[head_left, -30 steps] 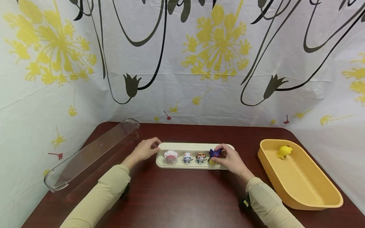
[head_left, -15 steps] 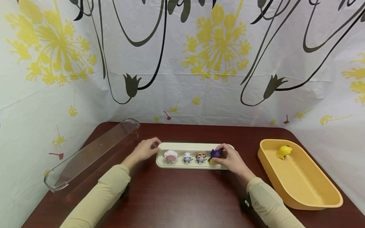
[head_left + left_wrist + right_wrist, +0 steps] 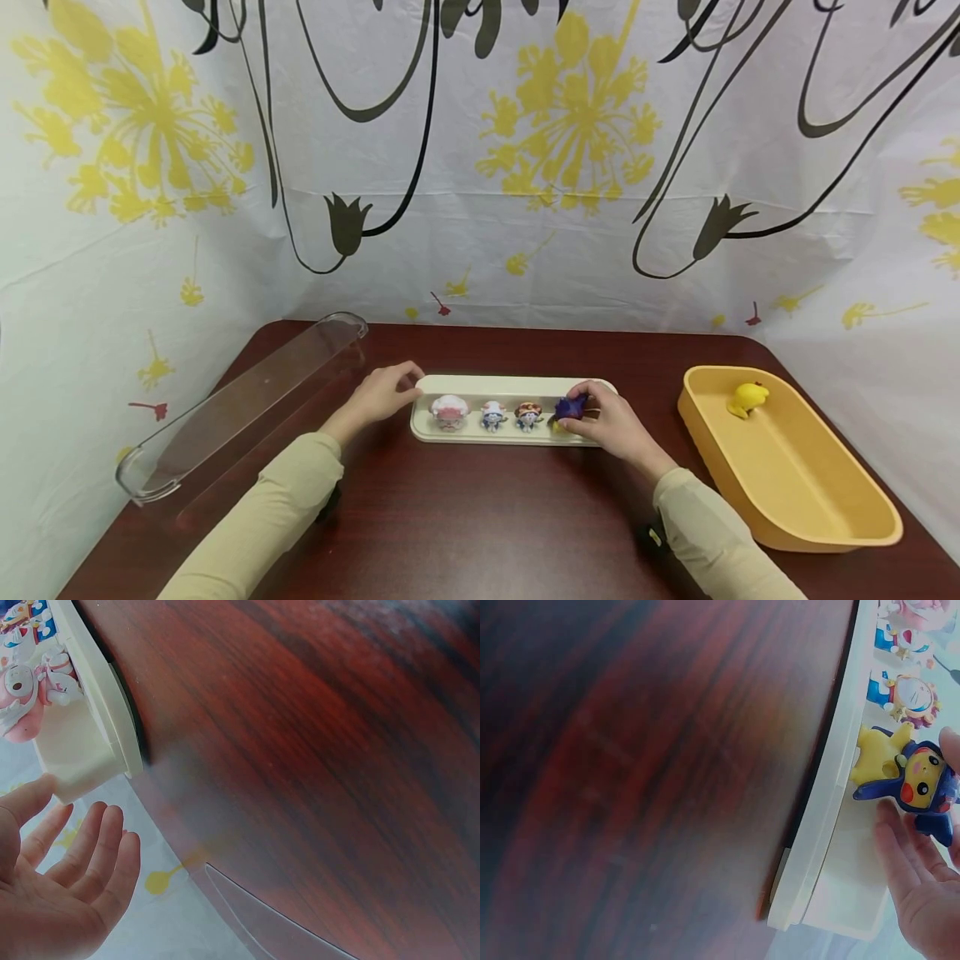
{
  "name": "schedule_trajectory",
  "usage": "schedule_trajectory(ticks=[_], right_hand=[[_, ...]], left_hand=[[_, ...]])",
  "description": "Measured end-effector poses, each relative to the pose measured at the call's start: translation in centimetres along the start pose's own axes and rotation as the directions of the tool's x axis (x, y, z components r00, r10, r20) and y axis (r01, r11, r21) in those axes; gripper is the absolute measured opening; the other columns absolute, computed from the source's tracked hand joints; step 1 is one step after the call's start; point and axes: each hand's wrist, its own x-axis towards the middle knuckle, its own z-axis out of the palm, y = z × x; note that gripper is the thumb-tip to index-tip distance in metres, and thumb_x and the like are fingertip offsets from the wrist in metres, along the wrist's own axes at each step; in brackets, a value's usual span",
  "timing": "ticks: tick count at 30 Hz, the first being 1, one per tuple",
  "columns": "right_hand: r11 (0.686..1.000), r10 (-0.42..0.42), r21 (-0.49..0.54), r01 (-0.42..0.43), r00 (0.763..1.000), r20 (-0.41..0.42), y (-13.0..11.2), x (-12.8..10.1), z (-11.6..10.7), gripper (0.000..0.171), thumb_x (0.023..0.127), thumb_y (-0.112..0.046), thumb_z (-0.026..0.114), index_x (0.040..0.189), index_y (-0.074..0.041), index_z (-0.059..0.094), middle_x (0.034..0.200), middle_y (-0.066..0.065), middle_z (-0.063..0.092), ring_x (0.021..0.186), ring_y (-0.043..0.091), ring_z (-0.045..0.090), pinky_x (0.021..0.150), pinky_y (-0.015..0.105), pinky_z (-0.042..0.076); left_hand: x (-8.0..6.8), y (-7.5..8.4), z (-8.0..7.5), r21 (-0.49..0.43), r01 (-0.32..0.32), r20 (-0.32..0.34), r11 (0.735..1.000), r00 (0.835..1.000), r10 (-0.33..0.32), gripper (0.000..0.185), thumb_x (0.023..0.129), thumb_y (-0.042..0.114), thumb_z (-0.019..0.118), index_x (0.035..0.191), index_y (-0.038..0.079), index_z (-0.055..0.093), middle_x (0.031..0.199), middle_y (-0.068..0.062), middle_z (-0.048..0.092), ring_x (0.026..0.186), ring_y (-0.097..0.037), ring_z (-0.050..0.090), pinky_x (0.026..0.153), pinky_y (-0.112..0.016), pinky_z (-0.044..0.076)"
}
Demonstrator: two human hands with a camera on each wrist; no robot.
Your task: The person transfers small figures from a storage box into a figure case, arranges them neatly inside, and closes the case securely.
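We note the cream tray [image 3: 510,385] lying crosswise near the middle of the dark wooden table [image 3: 480,517], holding a row of small figures. The right hand [image 3: 611,421] sits at the tray's 3 o'clock end and pinches the blue-hooded yellow figure [image 3: 568,407] between thumb and fingers; in the right wrist view the figure [image 3: 922,780] stands in the tray [image 3: 832,825], with fingertips [image 3: 900,855] against its side and another at its head, so we record this hand as grasping the figure. The figure stands last in the row, at the 3 o'clock end of the tray. At 9 o'clock of it come the brown-capped figure [image 3: 528,415], then the white and blue figure [image 3: 492,415], then the pink and white figure [image 3: 449,412] nearest the far end. The left hand [image 3: 382,393] rests against the tray's 9 o'clock end; the left wrist view shows its fingers [image 3: 97,855] straight and loosely spread, released, with the thumb tip touching the tray's end wall [image 3: 82,769] and nothing held. A clear plastic lid [image 3: 240,404] lies at 9 to 10 o'clock of the tray, well apart from it, running toward the curtain. At 3 o'clock of the tray stands a yellow tub [image 3: 787,500], with a yellow duck [image 3: 747,397] inside its far end. A floral curtain [image 3: 480,167] hangs behind the table.
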Motion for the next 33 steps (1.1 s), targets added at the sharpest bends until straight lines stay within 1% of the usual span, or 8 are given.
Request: schedule_trajectory(ticks=[6,9,10,13,21,26,30,33], right_hand=[[1.000,-0.016,-0.012,0.016,1.000,-0.013,0.1,0.1,0.0,0.034,0.070,-0.014,0.075,0.095,-0.007,0.055,0.094,0.007,0.055,0.082,0.021,0.058,0.070,0.036,0.047],[0.999,-0.032,-0.025,0.031,0.999,-0.035,0.1,0.1,0.1,0.033,0.069,-0.013,0.076,0.094,-0.007,0.055,0.093,0.007,0.055,0.082,0.021,0.059,0.070,0.037,0.047],[0.999,-0.036,-0.027,0.035,0.999,-0.040,0.0,0.2,0.1,0.033,0.069,-0.013,0.076,0.094,-0.007,0.055,0.093,0.007,0.055,0.082,0.021,0.059,0.070,0.037,0.047],[0.999,-0.038,-0.037,0.036,0.998,-0.048,0.0,0.2,0.2,0.034,0.068,-0.012,0.076,0.094,-0.007,0.055,0.094,0.008,0.054,0.082,0.022,0.058,0.070,0.038,0.047],[0.997,-0.026,-0.068,0.023,0.999,-0.042,0.0,0.0,0.0,0.038,0.068,-0.018,0.077,0.095,-0.006,0.054,0.095,0.008,0.052,0.082,0.022,0.058,0.071,0.037,0.047],[0.997,-0.007,-0.071,0.004,1.000,-0.029,0.0,-0.1,-0.9,0.042,0.069,-0.023,0.076,0.098,-0.006,0.052,0.095,0.008,0.054,0.084,0.024,0.059,0.072,0.038,0.047],[0.997,0.025,-0.074,-0.026,1.000,-0.016,0.0,-0.2,-1.9,0.042,0.072,-0.028,0.073,0.100,-0.008,0.050,0.101,0.010,0.054,0.089,0.026,0.059,0.073,0.040,0.046],[0.996,0.026,-0.081,-0.027,0.999,-0.023,-0.1,-0.1,-2.8,0.040,0.073,-0.030,0.072,0.100,-0.009,0.050,0.103,0.011,0.054,0.089,0.025,0.059,0.072,0.040,0.046]], left_hand=[[-0.2,0.3,-0.3,0.001,-0.035,-0.009,0.999,0.999,0.035,0.017,0.084,0.022,0.061,0.098,0.014,0.058,0.084,-0.001,0.060,0.079,-0.019,0.056,0.062,-0.038,0.042],[-0.2,0.4,-0.3,0.003,-0.017,-0.011,1.000,1.000,0.017,0.018,0.083,0.021,0.062,0.099,0.014,0.058,0.084,-0.001,0.060,0.080,-0.018,0.056,0.063,-0.038,0.042],[-0.1,0.3,-0.2,-0.002,0.000,-0.004,1.000,1.000,0.000,0.019,0.083,0.021,0.062,0.100,0.014,0.058,0.085,-0.001,0.060,0.082,-0.019,0.056,0.065,-0.039,0.042],[0.0,0.2,0.0,0.005,0.013,-0.003,1.000,1.000,-0.013,0.020,0.083,0.020,0.062,0.102,0.013,0.058,0.086,-0.001,0.060,0.082,-0.019,0.056,0.065,-0.038,0.042],[-0.1,0.3,0.0,0.011,0.010,0.000,1.000,1.000,-0.010,0.022,0.084,0.020,0.061,0.104,0.013,0.058,0.087,-0.002,0.060,0.082,-0.019,0.056,0.065,-0.038,0.042],[-0.2,0.3,0.0,0.007,0.009,0.001,1.000,1.000,-0.009,0.022,0.083,0.020,0.061,0.104,0.013,0.058,0.088,-0.002,0.060,0.083,-0.020,0.055,0.065,-0.039,0.042],[-0.2,0.3,0.0,0.007,0.011,0.002,1.000,1.000,-0.011,0.023,0.083,0.020,0.061,0.105,0.012,0.058,0.088,-0.002,0.060,0.083,-0.020,0.055,0.065,-0.039,0.042],[-0.2,0.3,0.0,0.010,0.015,0.001,1.000,1.000,-0.015,0.023,0.084,0.020,0.061,0.105,0.012,0.058,0.088,-0.002,0.060,0.083,-0.020,0.056,0.066,-0.039,0.042]])
